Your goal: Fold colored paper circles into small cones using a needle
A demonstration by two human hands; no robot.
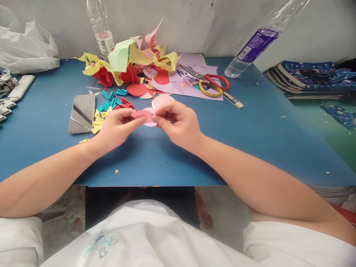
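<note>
Between my hands, above the blue table, is a pink paper piece [146,116] that looks round or folded; its exact shape is partly covered by fingers. My left hand [118,124] pinches its left side with thumb and fingers. At its right edge my right hand [178,120] is also closed in a pinch. Pale paper circles [162,101] lie just behind the hands. Left of them sit small rolled paper cones in teal [109,104], red [124,104] and yellow [98,121], the yellow ones partly hidden by my left hand.
Scissors [204,78] and a box cutter [233,100] rest on lilac paper sheets [189,91]. Colourful paper scraps [125,55] heap up at the back. A phone [82,114] lies left. Bottles [251,44] stand by the wall, and a white plastic bag [27,48] sits far left.
</note>
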